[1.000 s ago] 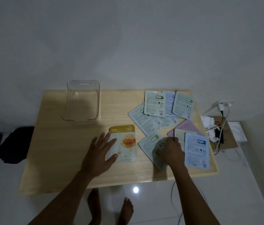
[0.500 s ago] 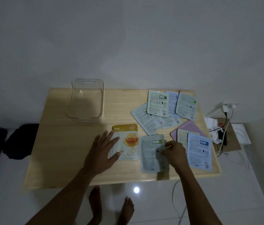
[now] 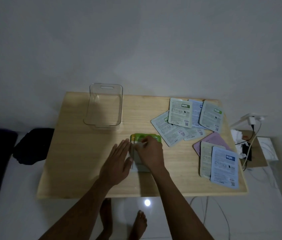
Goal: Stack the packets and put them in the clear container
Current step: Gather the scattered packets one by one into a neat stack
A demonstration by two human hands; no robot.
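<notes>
A small stack of packets lies at the table's front middle, a green-topped packet (image 3: 147,137) uppermost and a yellow edge showing under it at the left. My right hand (image 3: 151,153) rests on the green packet, fingers pinching its upper part. My left hand (image 3: 117,161) lies flat with straight fingers against the stack's left edge. The clear container (image 3: 104,108) stands empty at the back left. Several pale packets (image 3: 180,116) lie fanned at the back right. Three more, among them a pink one and a blue one (image 3: 224,168), lie at the front right.
The wooden table (image 3: 84,161) stands against a white wall. A dark bundle (image 3: 32,148) lies on the floor to the left. Cables, a charger (image 3: 252,120) and crumpled paper sit to the right of the table. My bare feet show below the front edge.
My right hand has carried the green packet leftward and turned it over onto the yellow packet. My left hand has shifted to the stack's left edge.
</notes>
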